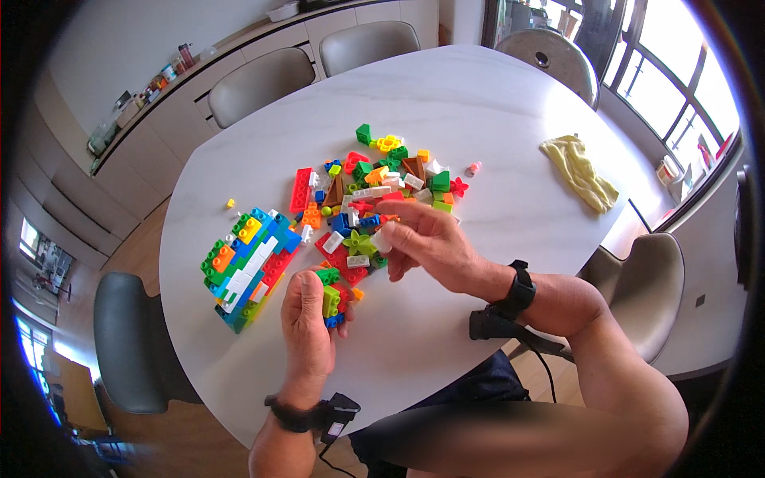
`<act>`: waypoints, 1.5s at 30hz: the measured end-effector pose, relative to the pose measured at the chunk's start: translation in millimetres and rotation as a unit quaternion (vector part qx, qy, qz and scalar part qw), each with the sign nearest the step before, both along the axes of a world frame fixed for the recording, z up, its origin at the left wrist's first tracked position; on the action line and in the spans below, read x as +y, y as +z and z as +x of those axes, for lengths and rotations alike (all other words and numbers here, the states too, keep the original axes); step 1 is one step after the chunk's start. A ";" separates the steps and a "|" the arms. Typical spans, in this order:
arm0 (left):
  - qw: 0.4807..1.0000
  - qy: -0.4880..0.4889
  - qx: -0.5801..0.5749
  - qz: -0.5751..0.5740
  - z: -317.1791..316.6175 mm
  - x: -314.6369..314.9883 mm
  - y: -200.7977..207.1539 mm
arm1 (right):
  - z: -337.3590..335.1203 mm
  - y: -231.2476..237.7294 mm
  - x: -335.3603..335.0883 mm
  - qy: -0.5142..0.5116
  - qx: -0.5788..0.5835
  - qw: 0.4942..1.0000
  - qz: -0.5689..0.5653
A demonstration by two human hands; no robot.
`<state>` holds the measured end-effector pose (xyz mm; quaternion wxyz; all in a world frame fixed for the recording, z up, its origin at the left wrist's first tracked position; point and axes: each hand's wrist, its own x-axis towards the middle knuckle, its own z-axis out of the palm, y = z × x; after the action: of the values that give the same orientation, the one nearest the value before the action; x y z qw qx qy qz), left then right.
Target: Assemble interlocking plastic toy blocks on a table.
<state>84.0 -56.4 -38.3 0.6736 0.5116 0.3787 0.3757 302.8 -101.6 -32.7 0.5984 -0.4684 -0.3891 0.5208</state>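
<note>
My left hand [309,319] is closed around a small stack of toy building bricks [331,301] in green, lime, red and blue, held above the near part of the table. My right hand [434,245] is over the near right side of a loose brick pile [374,193], index finger stretched out and thumb apart from it. A whitish piece [382,241] shows at the thumb tip; whether the thumb touches it I cannot tell. Left of the pile stands a larger built block [251,263] of many colours, with white bricks across its side.
The pile lies on a white round-edged table [263,151]. A yellow cloth [580,171] lies at its right. Chairs [263,84] stand around it, with one dark chair [127,342] at the left. Black wrist straps with cables [510,307] are on my arms.
</note>
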 end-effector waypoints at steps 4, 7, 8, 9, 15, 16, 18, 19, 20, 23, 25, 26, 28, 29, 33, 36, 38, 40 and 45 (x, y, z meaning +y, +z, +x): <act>0.999 -0.039 0.004 -0.019 -8.1 2.6 -2.9 | 8.2 3.9 2.9 -0.040 -0.023 0.999 -0.012; 0.997 -0.060 -0.038 -0.024 -4.6 0.0 2.2 | 3.0 3.3 4.3 -0.038 -0.046 0.998 -0.004; 0.997 -0.061 -0.038 -0.024 -3.6 -0.5 2.2 | -2.1 1.7 5.8 -0.075 -0.038 0.996 0.042; 0.996 -0.065 -0.047 -0.032 -2.7 -0.9 2.1 | -4.9 -0.1 6.0 -0.112 -0.031 0.989 0.089; 0.989 -0.102 -0.079 -0.068 -2.6 -2.2 7.2 | -4.7 -2.7 -10.4 0.086 -0.193 0.968 0.137; 0.989 -0.111 -0.069 -0.075 -4.0 -2.2 7.0 | -5.8 -4.9 -9.5 0.092 -0.239 0.948 0.190; 0.985 -0.142 -0.049 -0.080 -9.4 2.3 5.3 | -3.8 -6.7 -11.7 0.100 -0.262 0.943 0.178; 0.981 -0.173 -0.029 -0.083 -11.2 4.0 4.2 | -3.8 -5.8 -11.9 0.108 -0.285 0.938 0.167; 0.981 -0.172 -0.028 -0.083 -10.4 3.5 2.6 | -4.2 -3.1 -12.3 0.108 -0.284 0.938 0.167; 0.986 -0.147 -0.021 0.072 -2.1 -1.5 -1.7 | -4.1 3.4 -11.0 0.086 -0.163 0.983 0.007; 0.969 -0.103 -0.018 0.225 3.2 -2.9 -2.4 | -3.5 4.8 -9.5 0.080 -0.139 0.987 -0.011; 0.969 -0.103 -0.016 0.225 2.1 -2.2 -2.3 | -3.7 5.0 -9.3 0.074 -0.115 0.990 -0.030; 0.939 -0.086 0.105 0.317 -2.2 -0.8 -2.2 | -6.3 3.7 -10.4 0.075 -0.109 0.991 -0.032; 0.938 -0.086 0.106 0.317 -3.6 -0.2 -2.1 | -8.1 2.8 -11.2 0.093 -0.111 0.989 -0.029; 0.912 -0.081 0.150 0.373 -3.7 0.1 0.8 | -9.2 6.3 -13.3 0.137 -0.135 0.981 -0.003; 0.935 -0.073 0.136 0.320 -0.4 -3.3 -1.5 | -9.4 -1.5 -14.8 0.129 -0.199 0.968 0.085; 0.944 -0.074 0.126 0.295 -1.7 -4.1 -2.8 | -9.3 -0.8 -15.9 0.124 -0.200 0.968 0.091; 0.934 -0.087 0.158 0.309 -4.2 -3.6 -2.8 | -7.5 2.7 -16.7 0.157 -0.174 0.972 0.023; 0.960 -0.097 0.121 0.232 -3.4 -6.7 10.4 | -6.1 8.0 -17.9 0.171 -0.199 0.965 0.011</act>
<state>80.6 -63.1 -27.9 0.5189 0.7296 0.3087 0.3211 296.7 -119.5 -24.8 0.4163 -0.4826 -0.5803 0.5070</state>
